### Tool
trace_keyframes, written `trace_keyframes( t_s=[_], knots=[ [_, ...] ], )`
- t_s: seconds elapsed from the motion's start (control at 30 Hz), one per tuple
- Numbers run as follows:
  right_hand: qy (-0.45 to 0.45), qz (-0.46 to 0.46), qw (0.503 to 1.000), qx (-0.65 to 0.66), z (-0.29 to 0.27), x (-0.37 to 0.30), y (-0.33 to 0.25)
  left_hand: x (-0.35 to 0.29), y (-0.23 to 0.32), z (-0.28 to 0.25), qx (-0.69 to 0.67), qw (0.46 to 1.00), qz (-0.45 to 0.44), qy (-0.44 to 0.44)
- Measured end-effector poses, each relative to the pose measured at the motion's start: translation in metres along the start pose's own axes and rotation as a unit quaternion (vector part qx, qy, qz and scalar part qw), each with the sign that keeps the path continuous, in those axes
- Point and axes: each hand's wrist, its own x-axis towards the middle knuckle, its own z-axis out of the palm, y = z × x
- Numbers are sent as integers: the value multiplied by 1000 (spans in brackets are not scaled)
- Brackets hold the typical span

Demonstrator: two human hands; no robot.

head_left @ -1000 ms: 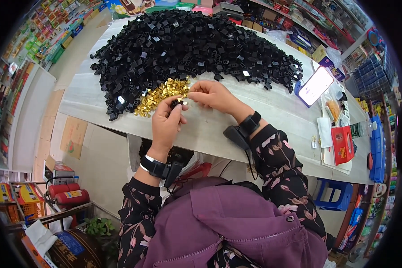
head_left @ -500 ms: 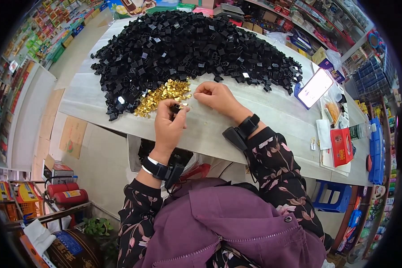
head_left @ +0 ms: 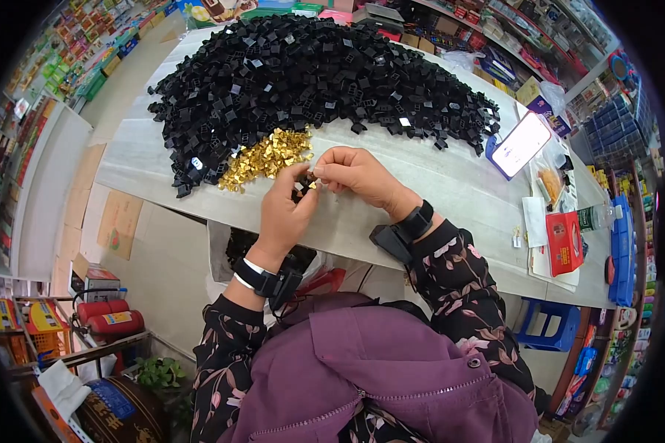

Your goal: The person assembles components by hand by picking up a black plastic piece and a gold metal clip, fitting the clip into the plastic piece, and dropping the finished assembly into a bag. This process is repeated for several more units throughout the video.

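Note:
My left hand (head_left: 282, 214) is closed around a small black plastic piece (head_left: 298, 195), mostly hidden by the fingers. A shiny gold bit (head_left: 312, 185) shows at its thumb tip. Fingertips of my right hand (head_left: 362, 179) are pinched together right against the left fingers; what they hold, if anything, is too small to make out. Just beyond the left hand lies a little heap of gold metal-looking pieces (head_left: 266, 156). Behind that spreads a large pile of black square plastic pieces (head_left: 295, 81), a few with pale shiny faces.
The pale tabletop (head_left: 421, 199) carries a lit phone (head_left: 521, 146) at the right, near a red box (head_left: 565, 244) and a plastic bottle (head_left: 598, 216). Under the table edge stands a bin (head_left: 222, 258) with black pieces. A blue stool (head_left: 548, 325) is at lower right.
My right hand has moved left and slightly down, from beside the gold heap to meet the left fingers. The left hand has shifted slightly right, still holding the black piece.

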Motion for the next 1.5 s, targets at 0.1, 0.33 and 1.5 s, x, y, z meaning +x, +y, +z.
trace_keyframes(
  t_s=[0.1,0.33,1.5],
  knots=[
    [-9,7,1000,7,-2,0,2,-4,-6,1,-21,999,-26,5],
    [4,11,999,41,-4,1,6,-5,-6,1,-45,999,-6,6],
    [-50,25,998,2,-3,-4,-1,-7,-6,2,-55,998,23,-15]
  ],
)
